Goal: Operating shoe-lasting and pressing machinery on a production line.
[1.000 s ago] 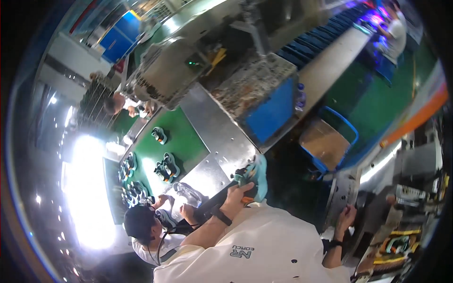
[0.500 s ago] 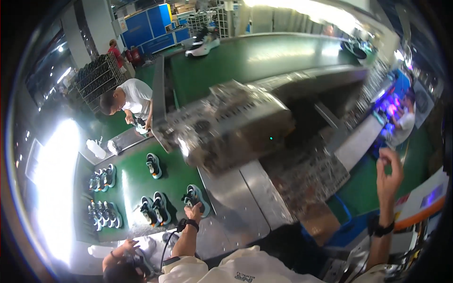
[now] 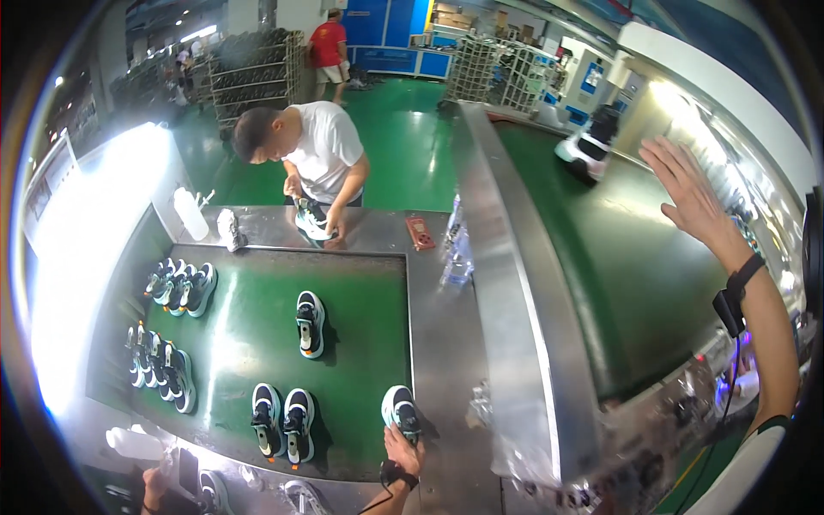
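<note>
At the front right corner of the green work surface (image 3: 356, 369), my left hand (image 3: 402, 452) grips the near end of a dark sneaker (image 3: 398, 405) with a pale sole. The fingers partly cover the shoe. My right hand (image 3: 687, 190) reaches over the green conveyor belt (image 3: 558, 223) on the right, fingers spread and holding nothing. Farther along that belt is a blurred white-and-black shoe (image 3: 588, 148), apart from my hand. A pair of sneakers (image 3: 297, 425) stands left of my left hand, and a single sneaker (image 3: 310, 324) lies farther back.
Two rows of sneakers (image 3: 182, 287) line the left side. Across the surface a person in white (image 3: 322, 146) handles a shoe (image 3: 313, 219). Another person's hand (image 3: 154, 487) shows at lower left. A metal rail (image 3: 515, 283) separates surface and belt. A red device (image 3: 419, 232) lies on the ledge.
The view has swung right-side-up toward the work surface. My right hand has risen from the lower right to over the belt and its fingers have spread. My left hand stays on the sneaker.
</note>
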Motion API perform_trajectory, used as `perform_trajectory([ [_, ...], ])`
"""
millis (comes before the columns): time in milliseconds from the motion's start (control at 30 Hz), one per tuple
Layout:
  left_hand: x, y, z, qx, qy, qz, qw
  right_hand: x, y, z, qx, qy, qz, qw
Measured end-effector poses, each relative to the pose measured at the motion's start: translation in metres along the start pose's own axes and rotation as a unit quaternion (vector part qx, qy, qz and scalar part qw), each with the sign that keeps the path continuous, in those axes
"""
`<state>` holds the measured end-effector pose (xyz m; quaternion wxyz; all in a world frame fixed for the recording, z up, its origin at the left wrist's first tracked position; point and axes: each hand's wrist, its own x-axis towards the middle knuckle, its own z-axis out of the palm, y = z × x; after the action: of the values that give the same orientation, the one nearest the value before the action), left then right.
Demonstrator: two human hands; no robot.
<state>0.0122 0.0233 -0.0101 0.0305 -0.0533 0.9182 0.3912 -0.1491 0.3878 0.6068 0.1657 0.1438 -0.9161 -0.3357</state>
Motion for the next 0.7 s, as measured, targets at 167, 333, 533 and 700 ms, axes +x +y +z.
perform_trajectory([
  [167, -0.003, -0.003, -0.004, 0.002, -0.009, 0.017, 1.0, 0.08, -0.003, 0.059, -0.007, 0.024, -0.009, 1.0],
  [333, 0.001, 0.008, -0.008, -0.01, 0.007, 0.025, 1.0, 0.104, 0.022, 0.074, -0.068, 0.092, -0.014, 0.993],
  [533, -0.005, -0.003, -0.002, -0.021, -0.001, -0.014, 1.0, 0.125, -0.013, 0.083, -0.037, 0.139, -0.084, 0.986],
  [700, 0.008, 0.012, -0.006, -0.052, -0.017, 0.004, 0.998, 0.109, 0.038, 0.106, 0.056, 0.143, -0.089, 0.984],
])
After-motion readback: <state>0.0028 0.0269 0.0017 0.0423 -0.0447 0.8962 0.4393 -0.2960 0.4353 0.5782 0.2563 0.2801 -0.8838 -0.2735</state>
